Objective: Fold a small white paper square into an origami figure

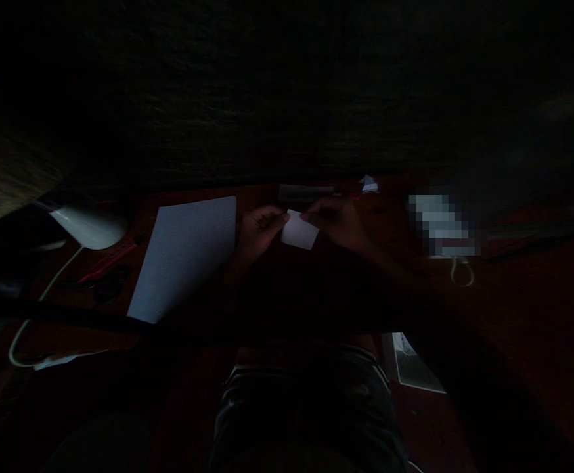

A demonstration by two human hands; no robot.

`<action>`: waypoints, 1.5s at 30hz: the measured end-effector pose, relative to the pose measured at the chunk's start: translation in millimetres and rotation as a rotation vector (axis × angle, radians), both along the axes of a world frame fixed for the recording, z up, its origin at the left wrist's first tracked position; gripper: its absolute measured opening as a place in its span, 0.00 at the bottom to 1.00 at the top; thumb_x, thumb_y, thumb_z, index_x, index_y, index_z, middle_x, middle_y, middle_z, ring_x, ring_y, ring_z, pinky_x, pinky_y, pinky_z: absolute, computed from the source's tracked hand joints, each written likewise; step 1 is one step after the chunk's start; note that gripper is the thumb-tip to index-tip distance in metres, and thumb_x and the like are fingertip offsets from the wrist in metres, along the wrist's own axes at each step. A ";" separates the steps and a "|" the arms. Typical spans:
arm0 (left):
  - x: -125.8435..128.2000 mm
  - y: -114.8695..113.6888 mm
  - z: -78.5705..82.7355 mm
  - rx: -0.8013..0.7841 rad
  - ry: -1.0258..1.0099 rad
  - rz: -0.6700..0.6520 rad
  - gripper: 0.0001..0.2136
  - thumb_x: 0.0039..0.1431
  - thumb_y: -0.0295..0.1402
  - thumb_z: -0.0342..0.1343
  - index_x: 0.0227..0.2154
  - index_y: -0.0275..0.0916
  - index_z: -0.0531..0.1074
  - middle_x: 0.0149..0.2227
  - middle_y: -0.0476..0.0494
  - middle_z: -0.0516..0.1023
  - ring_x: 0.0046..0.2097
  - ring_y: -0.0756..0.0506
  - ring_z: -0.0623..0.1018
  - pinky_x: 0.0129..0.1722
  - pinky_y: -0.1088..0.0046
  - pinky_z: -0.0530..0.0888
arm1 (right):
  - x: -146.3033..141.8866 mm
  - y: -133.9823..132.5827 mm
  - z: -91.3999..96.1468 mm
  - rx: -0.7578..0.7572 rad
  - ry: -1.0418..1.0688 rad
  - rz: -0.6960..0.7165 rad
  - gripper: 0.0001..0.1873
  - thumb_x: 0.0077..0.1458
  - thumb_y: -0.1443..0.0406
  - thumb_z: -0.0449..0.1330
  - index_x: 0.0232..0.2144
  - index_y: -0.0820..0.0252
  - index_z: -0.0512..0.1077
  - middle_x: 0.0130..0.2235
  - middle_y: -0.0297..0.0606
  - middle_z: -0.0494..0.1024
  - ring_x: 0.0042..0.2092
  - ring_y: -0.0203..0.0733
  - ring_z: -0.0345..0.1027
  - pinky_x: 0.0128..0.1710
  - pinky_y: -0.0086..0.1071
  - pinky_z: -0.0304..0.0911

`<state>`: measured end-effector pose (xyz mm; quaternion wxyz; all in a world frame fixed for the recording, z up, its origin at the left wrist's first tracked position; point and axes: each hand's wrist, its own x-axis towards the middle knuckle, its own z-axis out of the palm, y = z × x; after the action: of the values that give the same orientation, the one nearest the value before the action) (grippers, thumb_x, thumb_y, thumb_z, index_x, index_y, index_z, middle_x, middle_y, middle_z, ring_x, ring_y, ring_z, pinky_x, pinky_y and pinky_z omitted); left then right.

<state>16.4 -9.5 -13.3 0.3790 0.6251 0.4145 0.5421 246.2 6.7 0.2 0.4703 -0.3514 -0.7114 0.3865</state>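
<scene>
The scene is very dark. My left hand point(260, 230) and my right hand point(339, 220) both pinch a small white square of paper point(300, 231) above a dark reddish table point(513, 295). The left fingers grip its left corner and the right fingers grip its upper right edge. A large white sheet of paper point(183, 256) lies flat on the table just left of my left hand.
A white lamp head point(90, 226) with a white cable point(25, 322) sits at the far left beside red tools point(107, 259). A crumpled white scrap point(368, 184) lies behind my hands. A white object point(415, 368) lies below the table edge on the right.
</scene>
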 end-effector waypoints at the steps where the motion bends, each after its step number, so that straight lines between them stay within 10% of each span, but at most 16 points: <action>1: 0.3 -0.3 0.5 0.007 0.005 0.001 0.20 0.58 0.53 0.75 0.27 0.42 0.80 0.30 0.47 0.84 0.34 0.45 0.80 0.37 0.68 0.78 | -0.3 -0.1 0.1 -0.010 0.000 -0.003 0.23 0.60 0.44 0.78 0.30 0.56 0.83 0.33 0.38 0.86 0.35 0.43 0.76 0.39 0.38 0.72; 45: 0.9 0.3 -0.4 -0.218 0.101 -0.101 0.18 0.55 0.50 0.73 0.27 0.42 0.78 0.27 0.49 0.79 0.31 0.45 0.77 0.31 0.70 0.73 | -0.5 9.9 -7.7 -0.178 -0.024 0.008 0.24 0.59 0.43 0.73 0.31 0.57 0.81 0.32 0.38 0.83 0.35 0.43 0.74 0.34 0.35 0.68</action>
<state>17.3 -9.2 -13.7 0.4502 0.6268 0.4574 0.4419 245.7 16.6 -7.5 0.4268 -0.3935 -0.6813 0.4459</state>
